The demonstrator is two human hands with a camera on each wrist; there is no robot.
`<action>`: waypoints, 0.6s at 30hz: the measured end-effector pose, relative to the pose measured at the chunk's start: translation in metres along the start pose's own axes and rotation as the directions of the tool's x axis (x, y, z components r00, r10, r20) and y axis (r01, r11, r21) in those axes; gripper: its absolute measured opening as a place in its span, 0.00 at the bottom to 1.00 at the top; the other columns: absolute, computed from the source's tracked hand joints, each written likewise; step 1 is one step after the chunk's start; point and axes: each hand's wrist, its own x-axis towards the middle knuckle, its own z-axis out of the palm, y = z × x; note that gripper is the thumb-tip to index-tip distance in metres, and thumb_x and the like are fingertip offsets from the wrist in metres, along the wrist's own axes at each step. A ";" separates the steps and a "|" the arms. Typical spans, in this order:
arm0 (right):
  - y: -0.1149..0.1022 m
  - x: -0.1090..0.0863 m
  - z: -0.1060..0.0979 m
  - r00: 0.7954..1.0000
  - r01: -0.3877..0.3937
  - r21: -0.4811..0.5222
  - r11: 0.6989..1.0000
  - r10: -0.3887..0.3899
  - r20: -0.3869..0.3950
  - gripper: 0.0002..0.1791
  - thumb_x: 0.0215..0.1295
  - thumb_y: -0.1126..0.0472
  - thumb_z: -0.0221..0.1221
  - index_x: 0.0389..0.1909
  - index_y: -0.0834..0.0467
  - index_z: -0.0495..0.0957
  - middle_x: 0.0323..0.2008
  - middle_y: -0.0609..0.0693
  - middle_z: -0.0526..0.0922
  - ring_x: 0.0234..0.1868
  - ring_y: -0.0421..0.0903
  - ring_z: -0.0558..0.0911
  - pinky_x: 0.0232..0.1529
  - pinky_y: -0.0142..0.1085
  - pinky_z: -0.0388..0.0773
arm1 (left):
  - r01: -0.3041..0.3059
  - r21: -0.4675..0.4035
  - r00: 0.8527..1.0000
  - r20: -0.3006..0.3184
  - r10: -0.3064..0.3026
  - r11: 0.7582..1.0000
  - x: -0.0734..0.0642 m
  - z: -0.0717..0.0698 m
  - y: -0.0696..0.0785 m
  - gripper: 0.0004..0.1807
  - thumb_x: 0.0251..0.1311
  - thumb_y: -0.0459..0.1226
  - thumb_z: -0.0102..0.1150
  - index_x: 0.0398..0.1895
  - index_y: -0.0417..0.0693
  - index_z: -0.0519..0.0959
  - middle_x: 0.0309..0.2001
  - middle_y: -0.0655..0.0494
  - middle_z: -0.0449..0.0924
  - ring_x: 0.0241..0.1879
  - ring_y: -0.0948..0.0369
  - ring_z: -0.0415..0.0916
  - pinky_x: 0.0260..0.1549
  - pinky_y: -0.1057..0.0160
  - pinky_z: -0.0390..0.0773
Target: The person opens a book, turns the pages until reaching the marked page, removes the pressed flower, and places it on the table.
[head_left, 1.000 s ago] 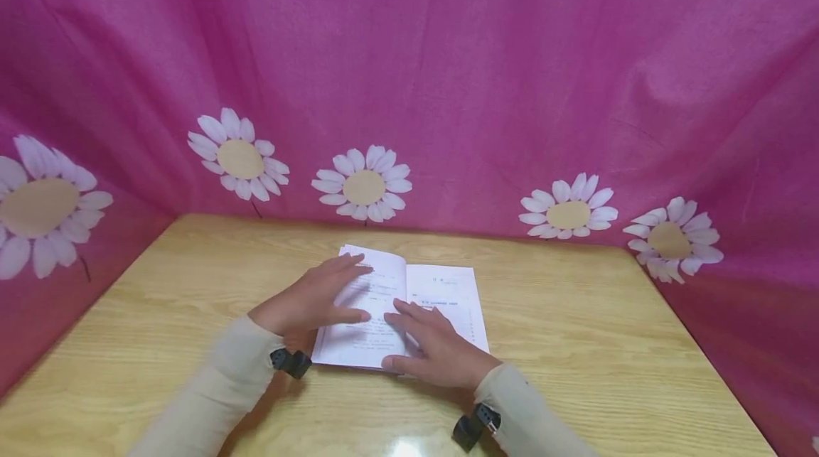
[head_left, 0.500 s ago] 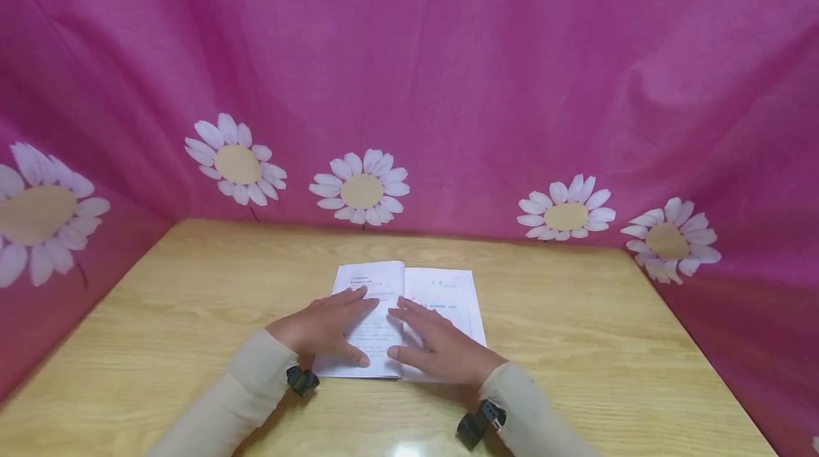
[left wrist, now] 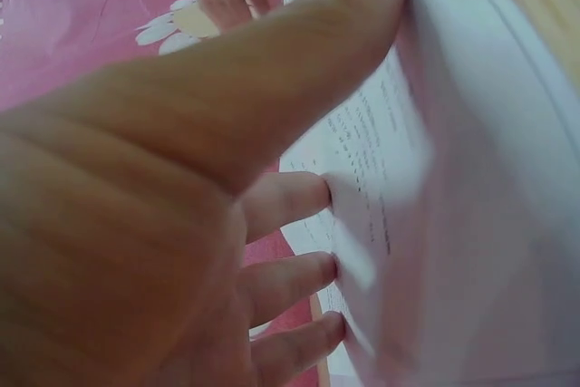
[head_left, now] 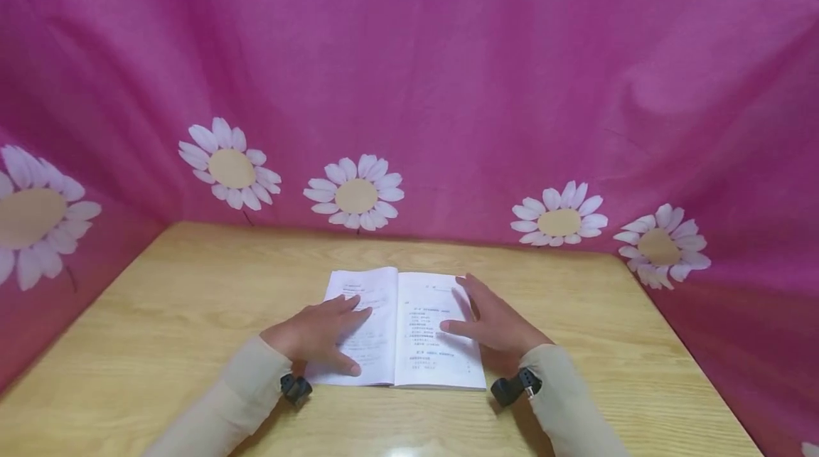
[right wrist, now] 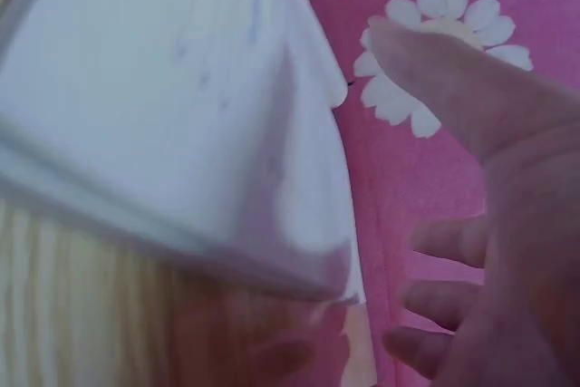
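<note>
Hanging cloth (head_left: 448,87): pink, falling in soft creases behind my table and down both its sides.
Table (head_left: 192,286): pale wood with a visible grain; a bright patch of glare (head_left: 404,452) shows at its near edge.
My sleeves (head_left: 220,400): beige and long, coming in from the bottom at left and right and reaching both wrists.
Book (head_left: 398,343): lying spread and face up on the table, between my two hands.
Left page (head_left: 382,354): lifting in a slight curve towards the fold.
Right page (head_left: 435,377): flatter, with my hand's shadow across it.
My left hand (head_left: 320,332): over the outer part of the left page, fingers (left wrist: 285,283) relaxed and spread, tips on the paper, grasping nothing.
My right hand (head_left: 495,318): at the right page's outer edge, thumb out over the page, index finger near the top corner; fingers released, holding nothing. Whether they touch paper, I cannot tell.
Flowers (head_left: 356,196): white petals round yellowish centres, patterned across the cloth.
Wrist cameras (head_left: 296,389): black, one on each of my wrists.
Print (head_left: 422,329): small rows on both pages, too small to read.
</note>
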 end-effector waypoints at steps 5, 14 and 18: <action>0.006 0.003 -0.001 0.999 0.030 -0.102 0.994 -0.027 0.035 0.61 0.48 0.32 0.67 0.76 0.57 0.49 0.76 0.57 0.43 0.76 0.56 0.44 0.71 0.55 0.46 | -0.031 0.037 1.000 0.000 0.031 0.999 -0.001 0.000 0.000 0.52 0.48 0.58 0.68 0.75 0.53 0.56 0.76 0.49 0.48 0.74 0.47 0.43 0.68 0.42 0.50; 0.006 0.004 0.008 0.998 0.028 -0.224 0.974 -0.013 0.069 0.63 0.46 0.29 0.65 0.76 0.56 0.49 0.76 0.57 0.43 0.75 0.59 0.42 0.71 0.58 0.41 | -0.027 0.053 1.000 0.013 0.027 0.998 -0.004 0.000 0.001 0.51 0.50 0.58 0.67 0.75 0.54 0.56 0.76 0.49 0.48 0.74 0.47 0.43 0.69 0.43 0.49; 0.006 0.003 0.014 0.998 0.028 -0.258 0.966 -0.011 0.068 0.62 0.46 0.29 0.64 0.75 0.56 0.51 0.76 0.58 0.46 0.75 0.60 0.44 0.70 0.60 0.41 | -0.025 0.032 0.999 0.025 0.025 0.999 -0.006 0.001 0.001 0.51 0.49 0.57 0.68 0.75 0.54 0.56 0.76 0.50 0.47 0.75 0.47 0.42 0.68 0.41 0.49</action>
